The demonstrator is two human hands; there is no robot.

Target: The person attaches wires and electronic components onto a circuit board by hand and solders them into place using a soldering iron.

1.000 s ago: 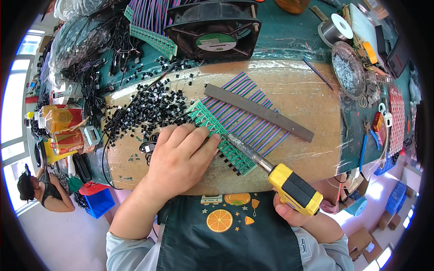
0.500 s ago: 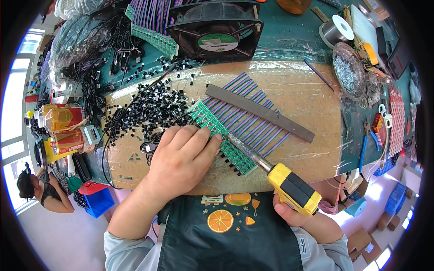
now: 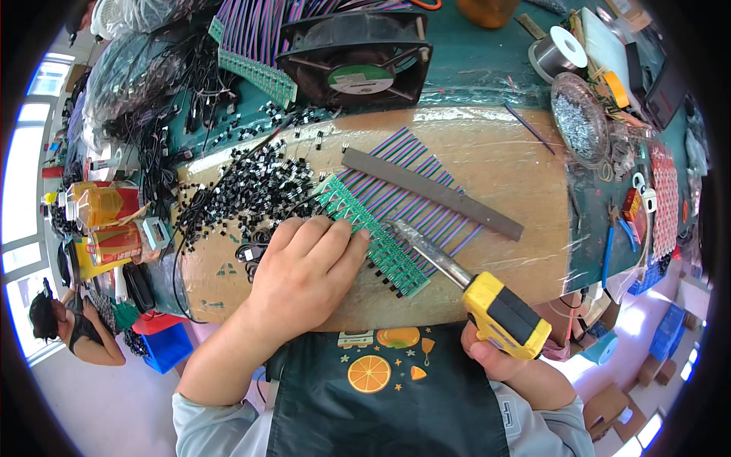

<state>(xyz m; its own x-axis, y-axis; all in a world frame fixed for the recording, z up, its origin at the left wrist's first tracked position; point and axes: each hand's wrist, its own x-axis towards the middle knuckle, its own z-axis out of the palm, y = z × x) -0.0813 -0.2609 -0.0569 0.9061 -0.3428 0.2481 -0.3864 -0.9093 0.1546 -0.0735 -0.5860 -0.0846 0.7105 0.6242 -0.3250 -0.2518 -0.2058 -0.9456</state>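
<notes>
My left hand [image 3: 304, 278] rests at the near-left edge of a green circuit board strip [image 3: 396, 263], fingers bent and closed over it; the fingertips' undersides are hidden. My right hand [image 3: 491, 356] grips a yellow-and-black soldering gun [image 3: 506, 314] from below. Its metal tube slants up and left, with the tip over the strip's far edge, close to my left fingertips; contact cannot be made out. Striped ribbon wires [image 3: 401, 152] fan out from the strip toward the far right. Across them lies a flat dark bar [image 3: 438, 196]. Small black connectors line the strip's near edge.
Loose black connectors [image 3: 259, 179] are heaped left of the strip. A black fan [image 3: 354, 61] stands at the back. To the right are a solder spool [image 3: 558, 53], a dish of small metal parts [image 3: 580, 118] and blue-handled pliers [image 3: 609, 251]. Another person [image 3: 80, 324] sits far left.
The soldering gun and its tip have shifted slightly right, away from my left fingertips. My left hand keeps its place on the strip. The whole view has drifted a little.
</notes>
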